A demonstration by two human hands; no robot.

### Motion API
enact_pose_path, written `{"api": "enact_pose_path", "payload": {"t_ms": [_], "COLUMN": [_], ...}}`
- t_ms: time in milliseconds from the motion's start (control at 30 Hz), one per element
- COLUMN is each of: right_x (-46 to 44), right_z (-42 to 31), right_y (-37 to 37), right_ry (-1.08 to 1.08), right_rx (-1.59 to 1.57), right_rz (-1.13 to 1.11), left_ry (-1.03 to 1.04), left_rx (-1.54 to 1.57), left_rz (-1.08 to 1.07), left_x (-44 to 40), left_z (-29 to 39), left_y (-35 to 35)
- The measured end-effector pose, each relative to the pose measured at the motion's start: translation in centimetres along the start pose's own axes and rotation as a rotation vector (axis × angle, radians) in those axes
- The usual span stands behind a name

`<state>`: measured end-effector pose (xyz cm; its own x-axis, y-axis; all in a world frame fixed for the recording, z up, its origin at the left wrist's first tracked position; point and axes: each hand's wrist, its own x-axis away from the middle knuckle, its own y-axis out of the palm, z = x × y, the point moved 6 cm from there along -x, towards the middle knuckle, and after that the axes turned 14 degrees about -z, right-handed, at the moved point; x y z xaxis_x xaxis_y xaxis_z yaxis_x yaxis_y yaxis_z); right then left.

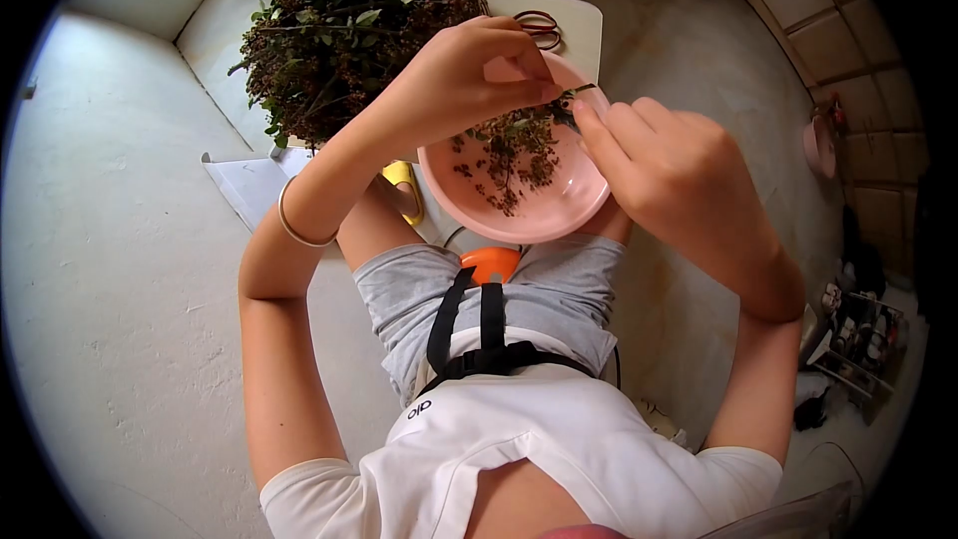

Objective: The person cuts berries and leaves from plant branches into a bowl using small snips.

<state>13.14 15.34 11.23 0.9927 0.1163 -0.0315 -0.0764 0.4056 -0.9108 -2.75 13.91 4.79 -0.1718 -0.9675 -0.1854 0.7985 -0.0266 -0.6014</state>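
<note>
A pink bowl (469,215) sits over my lap, with dark berry clusters and small loose bits inside. Above its far right rim, a leafy sprig (567,105) runs between my hands. My left hand (489,65) reaches over the bowl from the left, thumb and fingers pinched at the sprig. From the right, my right hand (654,155) is closed with its thumb and forefinger on the sprig's other side. Its remaining fingers are curled in. Where the sprig ends and the clusters in the bowl begin is hard to make out.
A big heap of berry-bearing branches (349,35) covers much of the pale table (579,15) ahead. Red-handled scissors (540,30) lie by the bowl's far side. A yellow slipper (407,185) shows below left; an orange object (489,265) lies between my thighs. A cluttered rack (858,339) stands right.
</note>
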Motion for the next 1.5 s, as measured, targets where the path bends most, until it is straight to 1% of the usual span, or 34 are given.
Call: {"api": "enact_pose_path", "payload": {"t_ms": [67, 200, 300, 367, 600, 667, 700, 767, 800, 867, 900, 967, 1000, 1067, 1100, 1133, 1200, 1333, 1433, 1500], "right_x": [-0.1, -0.4, -0.4, -0.3, -0.3, 0.5, 0.8, 1.6, 1.9, 2.7, 2.8, 3.6, 3.7, 3.6, 3.5, 3.5, 3.8, 4.1, 4.1, 3.7], "right_z": [0.2, 0.0, 0.0, 0.1, 0.5, 1.4, 1.5, 2.4, 2.7, 3.9, 3.6, 3.8, 3.3, 2.1, 1.5, 1.2, 1.0, 0.6, 0.4, 0.5], "right_y": [0.5, 0.5, 0.6, 1.0, 0.8, -0.1, -0.1, -0.4, -0.2, 1.3, 2.2, 5.5, 5.8, 7.0, 7.3, 7.8, 8.5, 8.9, 9.0, 8.6], "right_ry": [0.011, -0.013, -0.029, -0.011, 0.02, 0.081, 0.079, 0.157, 0.157, 0.274, 0.28, 0.423, 0.425, 0.536, 0.526, 0.53, 0.58, 0.592, 0.561, 0.556], "right_rx": [-0.04, 0.018, 0.054, 0.031, -0.012, -0.192, -0.192, -0.306, -0.306, -0.599, -0.598, -1.106, -1.108, -1.322, -1.327, -1.33, -1.325, -1.362, -1.381, -1.32], "right_rz": [-0.114, -0.03, -0.036, -0.156, -0.138, -0.017, -0.017, 0.079, 0.079, 0.063, 0.064, 0.166, 0.167, 0.128, 0.175, 0.177, 0.201, 0.169, 0.219, 0.177], "left_ry": [-0.02, -0.017, -0.005, -0.024, -0.019, -0.007, -0.008, 0.003, 0.003, -0.009, -0.005, 0.016, 0.016, 0.06, 0.058, 0.051, 0.048, 0.062, 0.049, 0.042], "left_rx": [-0.006, 0.007, -0.013, -0.004, -0.008, 0.013, 0.013, 0.029, 0.028, 0.032, 0.031, 0.031, 0.031, -0.052, -0.052, -0.057, -0.063, -0.043, -0.031, -0.025], "left_rz": [0.009, -0.002, 0.009, 0.008, -0.003, 0.025, 0.027, 0.04, 0.04, 0.043, 0.039, 0.068, 0.065, 0.094, 0.088, 0.096, 0.101, 0.11, 0.117, 0.119], "left_x": [0.0, -0.2, -0.2, -0.2, -0.3, -0.2, -0.1, 0.2, 0.4, 0.7, 0.8, 1.2, 1.3, 1.7, 1.9, 2.0, 2.1, 2.4, 2.7, 2.9], "left_z": [0.0, -0.4, -0.4, -0.5, -0.2, -0.3, -0.4, -0.4, -0.5, -0.6, -0.5, -0.2, -0.2, 0.3, 0.5, 0.6, 0.9, 1.2, 1.0, 0.8], "left_y": [-0.1, 0.1, 0.0, 0.0, -0.1, -0.3, -0.4, -0.6, -0.6, -0.7, -0.7, -0.5, -0.5, -0.4, -0.2, -0.1, 0.0, 0.0, 0.0, -0.1]}}
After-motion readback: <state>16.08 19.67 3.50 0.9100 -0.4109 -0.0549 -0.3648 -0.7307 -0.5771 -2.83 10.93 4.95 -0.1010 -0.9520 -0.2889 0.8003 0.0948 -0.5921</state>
